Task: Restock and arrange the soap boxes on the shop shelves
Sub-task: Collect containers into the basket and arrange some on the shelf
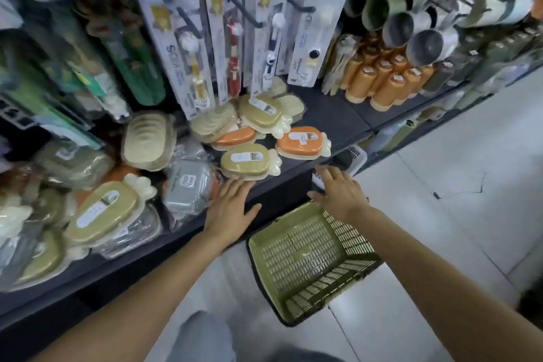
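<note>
Both your hands are spread and hold nothing: left hand (pixel 232 205) at the shelf (pixel 329 114) lip beside an olive soap box (pixel 245 161), right hand (pixel 340 189) over the basket (pixel 308 256). That box overhangs the near edge; nudge it carelessly and it could fall.

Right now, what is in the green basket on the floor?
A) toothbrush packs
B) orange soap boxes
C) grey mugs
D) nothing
D: the green basket shows only its bare slotted bottom, while the soap boxes lie on the shelf.
</note>
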